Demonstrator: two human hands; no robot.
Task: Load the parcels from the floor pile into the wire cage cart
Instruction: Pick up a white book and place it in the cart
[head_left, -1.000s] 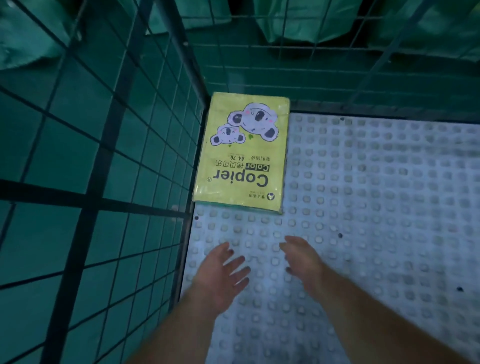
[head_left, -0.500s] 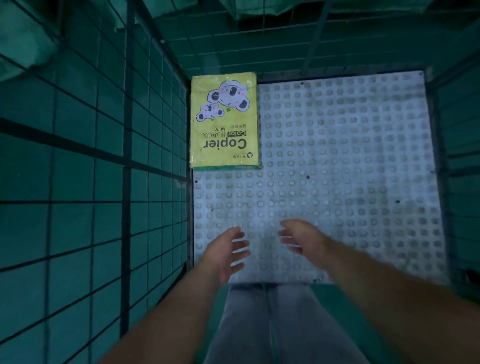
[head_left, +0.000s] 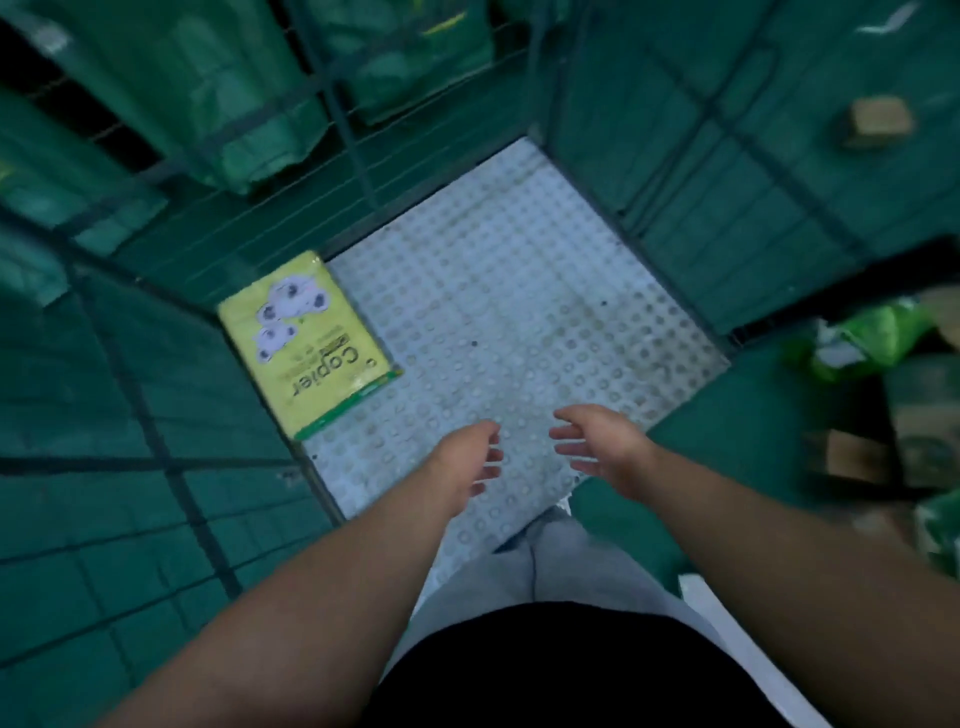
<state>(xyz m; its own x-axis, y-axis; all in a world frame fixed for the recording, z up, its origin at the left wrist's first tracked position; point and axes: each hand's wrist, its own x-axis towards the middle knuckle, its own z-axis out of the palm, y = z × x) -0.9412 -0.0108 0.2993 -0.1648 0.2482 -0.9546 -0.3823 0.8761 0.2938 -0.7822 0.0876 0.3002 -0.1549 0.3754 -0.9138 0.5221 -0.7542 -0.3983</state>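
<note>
The left hand (head_left: 467, 460) and right hand (head_left: 605, 449) hang empty over the near edge of the cart base, palms turned toward each other, fingers loose and slightly spread, touching nothing. Below them lies the pale studded base (head_left: 545, 270) of the wire cage cart (head_left: 171, 467), its mesh walls rising at the left, far and right sides. One yellow parcel (head_left: 306, 343) – a wrapped ream printed "Copier" – lies flat in the far-left corner of that base, tight against the left mesh; the rest of the base is bare. Off to the right, outside the cage, the floor pile shows blurred: a green bag (head_left: 862, 338) and a cardboard box (head_left: 852, 457) among other shapes I cannot make out. Judging by this, loading has barely begun and the hands are between parcels. The next move calls for a turn right to the pile – then a two-handed grip on a fresh parcel.
</note>
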